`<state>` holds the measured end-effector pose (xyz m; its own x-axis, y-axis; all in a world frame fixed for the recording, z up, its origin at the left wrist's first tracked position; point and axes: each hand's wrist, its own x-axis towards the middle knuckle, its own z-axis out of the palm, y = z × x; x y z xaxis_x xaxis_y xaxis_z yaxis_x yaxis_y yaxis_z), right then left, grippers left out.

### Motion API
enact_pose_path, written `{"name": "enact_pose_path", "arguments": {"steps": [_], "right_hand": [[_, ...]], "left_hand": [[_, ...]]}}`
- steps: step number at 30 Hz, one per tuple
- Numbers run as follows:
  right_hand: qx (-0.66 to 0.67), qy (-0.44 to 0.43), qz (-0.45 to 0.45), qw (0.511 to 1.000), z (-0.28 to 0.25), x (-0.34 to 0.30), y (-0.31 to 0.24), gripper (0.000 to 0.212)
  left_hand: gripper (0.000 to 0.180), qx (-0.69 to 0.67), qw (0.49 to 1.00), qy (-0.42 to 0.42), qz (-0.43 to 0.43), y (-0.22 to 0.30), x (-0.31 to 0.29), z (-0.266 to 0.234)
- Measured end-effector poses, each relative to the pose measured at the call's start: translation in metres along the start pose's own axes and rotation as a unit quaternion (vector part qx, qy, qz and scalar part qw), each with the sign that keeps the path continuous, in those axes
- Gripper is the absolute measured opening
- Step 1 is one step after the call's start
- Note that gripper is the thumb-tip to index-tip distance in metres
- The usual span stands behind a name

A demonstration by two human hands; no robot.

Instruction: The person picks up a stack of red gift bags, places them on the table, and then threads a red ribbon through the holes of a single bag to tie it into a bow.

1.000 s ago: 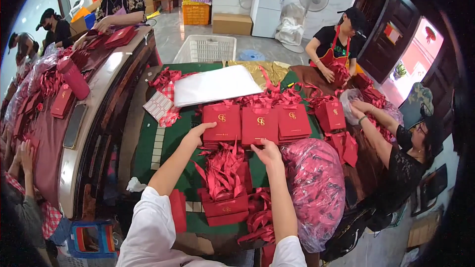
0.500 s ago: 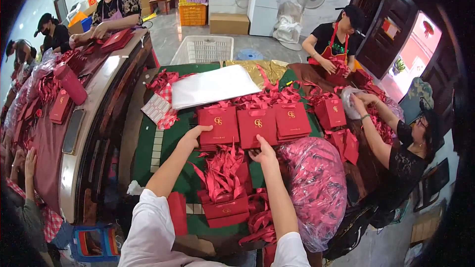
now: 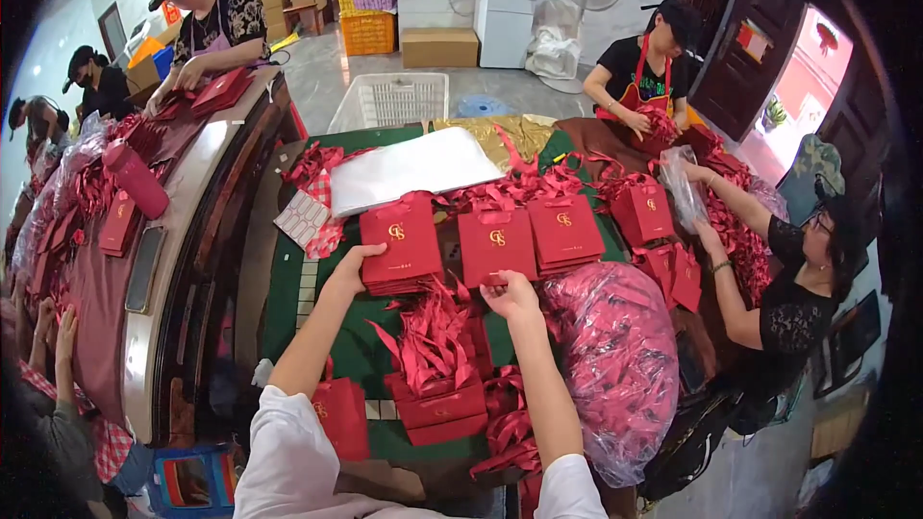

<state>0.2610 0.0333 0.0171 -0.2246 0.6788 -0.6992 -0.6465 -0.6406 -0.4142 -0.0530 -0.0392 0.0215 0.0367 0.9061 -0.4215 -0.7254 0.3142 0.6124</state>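
Observation:
My left hand (image 3: 353, 272) is closed on the left edge of a stack of red paper gift bags (image 3: 401, 242), thumb on the front face. A second stack of red gift bags (image 3: 495, 248) lies to its right, and my right hand (image 3: 513, 298) pinches its lower edge between thumb and curled fingers. Beside it rests a third stack of gift bags (image 3: 564, 233), partly behind the middle one. Between my forearms sits a bundle of red bags (image 3: 440, 410) with loose ribbon handles (image 3: 437, 336) heaped over it. Another red bag (image 3: 338, 415) lies under my left forearm.
A clear plastic sack of red ribboned bags (image 3: 620, 365) bulges by my right forearm. White sheets (image 3: 413, 168) and a label sheet (image 3: 308, 221) lie beyond the stacks. Co-workers stand at the far right and along the left table (image 3: 96, 327); one handles a clear plastic bag (image 3: 681, 187).
The left stack has shifted left in my left hand, widening the gap to the middle stack. My right hand stays at the middle stack's lower edge. The right co-worker's hands have moved apart.

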Motion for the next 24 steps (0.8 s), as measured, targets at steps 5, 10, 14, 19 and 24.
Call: {"name": "enact_pose_path", "arguments": {"steps": [5, 10, 14, 19, 24], "right_hand": [[0.010, -0.009, -0.006, 1.000, 0.014, -0.007, -0.020, 0.017], [-0.059, -0.031, -0.016, 0.998, 0.003, -0.010, -0.021, 0.022], [0.015, -0.022, -0.061, 0.998, -0.004, -0.006, -0.010, 0.014], [-0.015, -0.009, -0.061, 0.998, -0.013, 0.010, -0.007, 0.008], [-0.057, 0.011, -0.083, 0.995, -0.020, 0.022, 0.002, 0.004]], "left_hand": [[0.043, 0.009, 1.000, 0.004, 0.005, -0.005, 0.000, 0.007], [0.045, -0.007, 1.000, 0.001, 0.016, 0.000, -0.008, 0.011], [0.047, -0.025, 0.999, -0.008, 0.021, 0.007, -0.009, 0.011], [0.047, -0.023, 0.999, -0.028, 0.035, 0.006, -0.010, 0.017], [0.047, -0.016, 0.999, -0.025, 0.035, 0.007, -0.015, 0.020]]}}
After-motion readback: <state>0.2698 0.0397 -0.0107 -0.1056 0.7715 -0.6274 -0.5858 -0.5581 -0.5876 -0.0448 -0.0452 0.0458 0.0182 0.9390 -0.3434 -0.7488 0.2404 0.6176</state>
